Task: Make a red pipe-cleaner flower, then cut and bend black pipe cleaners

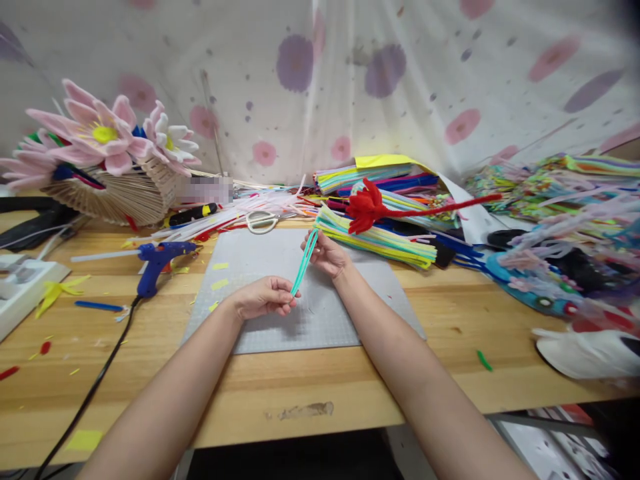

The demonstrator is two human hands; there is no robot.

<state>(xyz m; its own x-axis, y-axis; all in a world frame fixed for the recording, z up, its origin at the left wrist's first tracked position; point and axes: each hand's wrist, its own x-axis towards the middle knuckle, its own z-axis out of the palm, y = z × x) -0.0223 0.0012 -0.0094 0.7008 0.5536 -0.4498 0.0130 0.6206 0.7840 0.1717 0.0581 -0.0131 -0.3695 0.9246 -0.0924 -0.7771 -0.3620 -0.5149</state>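
Between my hands a turquoise pipe cleaner (303, 265), bent into a long narrow loop, slants up to the right. My left hand (269, 297) pinches its lower end. At its upper end the fingers of my right hand (326, 255) are closed on it. Both hands are over a grey cutting mat (280, 337). Just beyond my right hand lies a bundle of yellow and green pipe cleaners (380, 243), with a red pipe-cleaner flower (367, 207) on top. White-handled scissors (263, 222) rest at the mat's far edge.
A blue glue gun (157, 263) with a black cord stands left of the mat. Farther left are a basket with pink flowers (103, 133) and a white power strip (25, 287). Piled pipe cleaners (540, 193) and a white object (585, 353) occupy the right side.
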